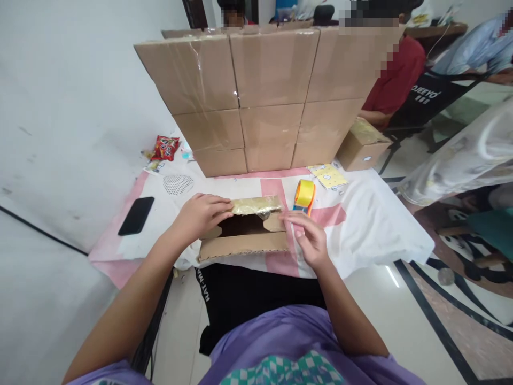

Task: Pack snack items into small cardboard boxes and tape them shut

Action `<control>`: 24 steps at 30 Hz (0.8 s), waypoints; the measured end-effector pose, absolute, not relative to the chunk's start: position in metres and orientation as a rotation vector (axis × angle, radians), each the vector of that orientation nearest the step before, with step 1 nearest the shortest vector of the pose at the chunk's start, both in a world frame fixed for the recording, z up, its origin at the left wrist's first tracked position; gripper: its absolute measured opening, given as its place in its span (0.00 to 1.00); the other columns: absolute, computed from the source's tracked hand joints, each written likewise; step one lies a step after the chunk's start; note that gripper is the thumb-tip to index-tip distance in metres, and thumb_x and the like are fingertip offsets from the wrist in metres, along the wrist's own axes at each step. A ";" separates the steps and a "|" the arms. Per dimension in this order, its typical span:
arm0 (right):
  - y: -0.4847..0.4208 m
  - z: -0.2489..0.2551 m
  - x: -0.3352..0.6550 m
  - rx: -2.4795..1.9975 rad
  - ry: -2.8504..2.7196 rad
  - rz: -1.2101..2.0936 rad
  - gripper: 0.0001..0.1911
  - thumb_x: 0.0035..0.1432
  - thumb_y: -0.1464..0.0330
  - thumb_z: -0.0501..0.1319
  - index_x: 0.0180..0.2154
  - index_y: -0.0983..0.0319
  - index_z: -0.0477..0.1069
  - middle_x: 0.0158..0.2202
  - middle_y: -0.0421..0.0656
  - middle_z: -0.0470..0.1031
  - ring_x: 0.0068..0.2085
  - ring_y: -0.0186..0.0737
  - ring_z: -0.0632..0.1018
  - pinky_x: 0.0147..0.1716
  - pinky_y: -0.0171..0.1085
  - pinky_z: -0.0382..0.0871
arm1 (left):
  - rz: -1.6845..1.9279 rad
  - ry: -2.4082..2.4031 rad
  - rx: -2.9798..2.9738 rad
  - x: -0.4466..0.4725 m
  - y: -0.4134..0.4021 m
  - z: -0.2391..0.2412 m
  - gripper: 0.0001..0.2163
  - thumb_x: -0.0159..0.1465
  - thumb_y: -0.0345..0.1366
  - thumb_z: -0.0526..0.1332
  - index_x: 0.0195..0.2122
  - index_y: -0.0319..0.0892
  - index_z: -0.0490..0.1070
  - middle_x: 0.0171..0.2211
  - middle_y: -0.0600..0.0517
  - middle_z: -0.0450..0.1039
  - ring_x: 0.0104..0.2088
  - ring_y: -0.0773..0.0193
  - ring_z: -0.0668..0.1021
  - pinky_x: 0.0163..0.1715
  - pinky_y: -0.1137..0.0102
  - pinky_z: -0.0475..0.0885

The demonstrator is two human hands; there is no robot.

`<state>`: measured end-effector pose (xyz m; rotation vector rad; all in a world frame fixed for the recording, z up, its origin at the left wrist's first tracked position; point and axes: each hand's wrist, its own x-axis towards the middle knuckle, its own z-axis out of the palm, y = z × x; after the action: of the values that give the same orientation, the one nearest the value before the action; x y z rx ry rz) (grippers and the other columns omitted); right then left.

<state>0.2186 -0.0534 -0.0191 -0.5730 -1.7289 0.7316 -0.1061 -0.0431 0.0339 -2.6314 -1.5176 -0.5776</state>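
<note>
A small open cardboard box lies on the cloth-covered table in front of me, its flaps partly folded and its far flap covered in shiny tape. My left hand rests on the box's left side, fingers curled over the far flap. At the box's right corner, my right hand is loosely curled with fingertips touching the right flap. A yellow tape dispenser stands just beyond my right hand.
A wall of stacked taped cardboard boxes stands at the table's back. A black phone lies at the left, a red snack packet behind it. A taped box and yellow sheet sit at right. Other people sit beyond.
</note>
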 end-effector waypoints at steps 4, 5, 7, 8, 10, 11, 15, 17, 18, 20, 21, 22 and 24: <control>-0.059 -0.016 0.214 -0.610 -2.023 0.552 0.14 0.69 0.60 0.57 0.51 0.56 0.76 0.46 0.47 0.83 0.56 0.55 0.78 0.57 0.58 0.68 | -0.637 -1.621 -2.607 -0.106 -0.053 0.027 0.13 0.72 0.48 0.59 0.48 0.53 0.81 0.56 0.49 0.79 0.55 0.52 0.79 0.54 0.56 0.72; -0.059 -0.021 0.213 -0.617 -2.078 0.484 0.17 0.68 0.57 0.58 0.52 0.56 0.75 0.47 0.48 0.82 0.57 0.57 0.77 0.59 0.61 0.65 | -0.692 -1.647 -2.597 -0.111 -0.056 0.023 0.13 0.71 0.48 0.59 0.50 0.53 0.80 0.58 0.50 0.77 0.57 0.52 0.78 0.57 0.55 0.71; -0.060 -0.033 0.214 -0.628 -2.153 0.350 0.24 0.65 0.52 0.61 0.56 0.57 0.73 0.49 0.50 0.81 0.60 0.61 0.75 0.61 0.64 0.60 | -0.876 -1.735 -2.519 -0.126 -0.060 0.011 0.14 0.72 0.48 0.58 0.52 0.52 0.79 0.61 0.49 0.75 0.61 0.52 0.75 0.62 0.54 0.68; -0.059 -0.040 0.215 -0.627 -2.174 0.289 0.27 0.63 0.52 0.63 0.58 0.58 0.71 0.50 0.51 0.80 0.61 0.62 0.74 0.61 0.65 0.60 | -0.984 -1.814 -2.436 -0.137 -0.061 0.002 0.15 0.72 0.48 0.58 0.52 0.51 0.78 0.60 0.49 0.75 0.61 0.53 0.75 0.62 0.55 0.68; -0.057 -0.050 0.215 -0.615 -2.177 0.196 0.27 0.63 0.59 0.65 0.61 0.58 0.69 0.51 0.52 0.79 0.60 0.61 0.74 0.59 0.63 0.65 | -1.144 -2.013 -2.219 -0.161 -0.061 -0.020 0.15 0.72 0.47 0.56 0.51 0.47 0.77 0.57 0.47 0.77 0.59 0.54 0.76 0.61 0.58 0.70; -0.055 -0.054 0.214 -0.611 -2.162 0.163 0.26 0.64 0.65 0.65 0.62 0.58 0.68 0.51 0.51 0.79 0.60 0.59 0.75 0.57 0.61 0.68 | -1.178 -2.106 -2.117 -0.174 -0.060 -0.032 0.15 0.71 0.46 0.55 0.50 0.45 0.77 0.54 0.46 0.78 0.57 0.54 0.78 0.58 0.59 0.72; -0.038 -0.063 0.200 -0.635 -2.047 0.055 0.27 0.64 0.75 0.61 0.64 0.56 0.68 0.48 0.51 0.78 0.60 0.57 0.75 0.55 0.59 0.74 | -1.136 -2.297 -1.913 -0.216 -0.043 -0.073 0.14 0.67 0.43 0.56 0.46 0.42 0.77 0.48 0.43 0.80 0.49 0.51 0.81 0.50 0.59 0.76; -0.028 -0.068 0.192 -0.667 -2.003 0.008 0.28 0.64 0.75 0.62 0.64 0.55 0.68 0.52 0.52 0.76 0.62 0.59 0.73 0.57 0.62 0.73 | -1.105 -2.340 -1.866 -0.234 -0.021 -0.082 0.14 0.66 0.42 0.57 0.46 0.43 0.77 0.48 0.43 0.80 0.48 0.51 0.81 0.49 0.59 0.76; -0.025 -0.070 0.189 -0.699 -1.973 -0.009 0.29 0.63 0.74 0.62 0.65 0.54 0.67 0.57 0.53 0.74 0.64 0.60 0.72 0.59 0.63 0.72 | -1.090 -2.356 -1.853 -0.242 -0.007 -0.083 0.14 0.66 0.41 0.57 0.47 0.43 0.77 0.48 0.44 0.80 0.47 0.52 0.82 0.49 0.59 0.75; -0.023 -0.079 0.186 -0.823 -1.873 -0.021 0.35 0.61 0.70 0.65 0.68 0.53 0.62 0.65 0.54 0.66 0.67 0.64 0.69 0.61 0.67 0.69 | -1.057 -2.374 -1.858 -0.261 0.031 -0.081 0.14 0.67 0.40 0.56 0.49 0.43 0.77 0.49 0.44 0.80 0.47 0.53 0.82 0.51 0.60 0.74; -0.026 -0.083 0.185 -0.930 -1.816 -0.004 0.39 0.60 0.67 0.67 0.70 0.54 0.58 0.67 0.55 0.64 0.68 0.65 0.67 0.61 0.69 0.68 | -1.038 -2.379 -1.876 -0.271 0.054 -0.079 0.15 0.68 0.39 0.55 0.50 0.43 0.77 0.50 0.45 0.80 0.47 0.53 0.81 0.52 0.60 0.73; -0.032 -0.088 0.186 -1.075 -1.782 0.036 0.42 0.60 0.62 0.68 0.71 0.55 0.54 0.68 0.55 0.63 0.68 0.66 0.67 0.61 0.69 0.68 | -1.014 -2.383 -1.905 -0.281 0.078 -0.077 0.16 0.68 0.38 0.55 0.52 0.43 0.77 0.52 0.45 0.80 0.47 0.54 0.81 0.53 0.60 0.73; -0.048 -0.096 0.187 -1.416 -1.800 0.175 0.43 0.62 0.55 0.66 0.72 0.55 0.52 0.64 0.54 0.69 0.67 0.65 0.69 0.59 0.66 0.72 | -0.951 -2.388 -2.002 -0.298 0.129 -0.075 0.17 0.68 0.37 0.56 0.56 0.44 0.76 0.54 0.45 0.78 0.47 0.55 0.81 0.53 0.62 0.73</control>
<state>0.1869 -0.0481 -0.0955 -1.4163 -1.8005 0.1750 -0.2985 0.1288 -0.0749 -2.0020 -2.3878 -0.9510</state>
